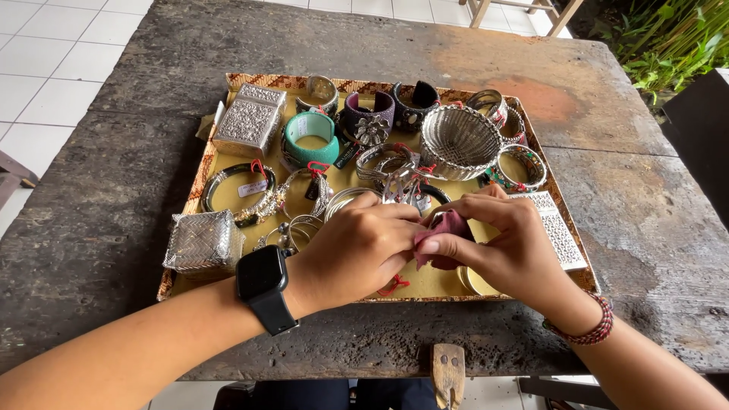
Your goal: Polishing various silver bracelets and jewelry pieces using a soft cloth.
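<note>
1. My left hand (357, 254) was curled shut over a small silver piece (439, 219) just above the near edge of the woven tray (380, 83); most of that piece lay hidden behind my fingers, so I could not tell its kind.
2. My right hand (497, 243) pinched a dark pink cloth (444, 231) against the piece, thumb on top, the grip pressed together around the cloth.
3. A red tag string (393, 285) hung below my left palm, over the tray's near edge.
4. Further into the tray sat the woven silver bowl (459, 140), a turquoise cuff (311, 137) and an embossed silver box (249, 118) at the far left corner; a woven silver box (203, 241) stood at the near left corner.
5. I judged the risk thus: the piece was small and held over crowded bangles, so a slack left grip could drop it among them and scratch it.
6. The dangling string could snag on a neighbouring bangle and drag it off the tray onto the bench (114, 212).
</note>
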